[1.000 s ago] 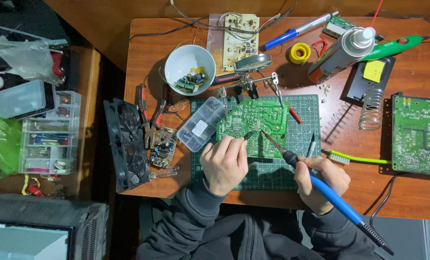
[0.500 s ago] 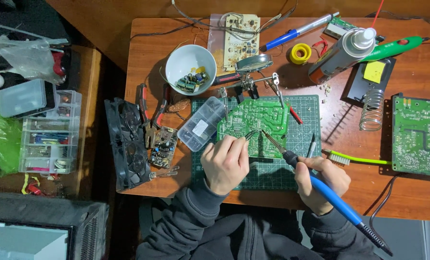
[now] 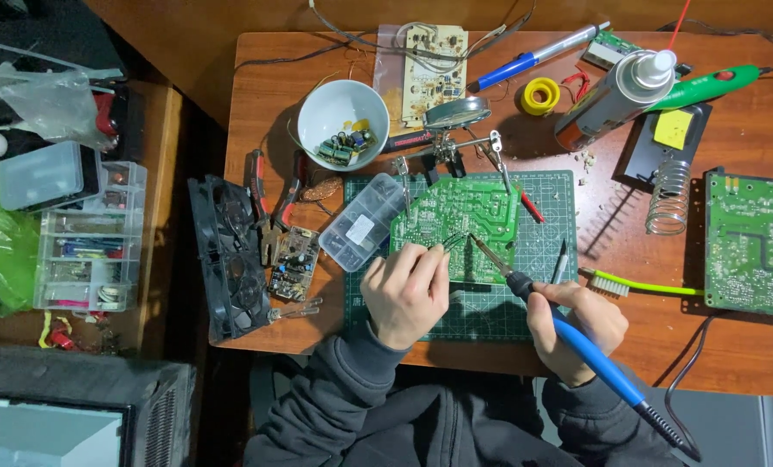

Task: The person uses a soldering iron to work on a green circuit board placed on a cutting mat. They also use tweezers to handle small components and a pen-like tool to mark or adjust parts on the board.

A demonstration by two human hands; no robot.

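Both hands are engaged over the green circuit board [image 3: 460, 227]. A blue-handled soldering iron [image 3: 577, 337] is gripped pen-fashion in the right hand [image 3: 577, 322], with its thin metal tip angled up and left onto the board surface. Metal tweezers [image 3: 452, 242] are pinched in the left hand [image 3: 406, 290], their points brought close beside the iron tip, presumably so that a small part can be steadied while heat is applied.

The board is clamped at its upper edge by a helping-hands stand [image 3: 454, 143], which appears to hold it slightly raised above the green gridded cutting mat [image 3: 546, 195]; the mat shields the wooden worktop [image 3: 274, 104]. The board face is matt green, dotted with silver solder points.

Within reach are:
- a clear plastic parts box [image 3: 362, 223], just left of the board;
- a white bowl [image 3: 341, 124] holding small components;
- a coiled wire iron stand [image 3: 668, 197], to the right;
- a green-handled brush [image 3: 641, 285], lying beside the right hand;
- a second, larger green board [image 3: 754, 244], at the right edge;
- a black fan [image 3: 228, 257], at the left edge.
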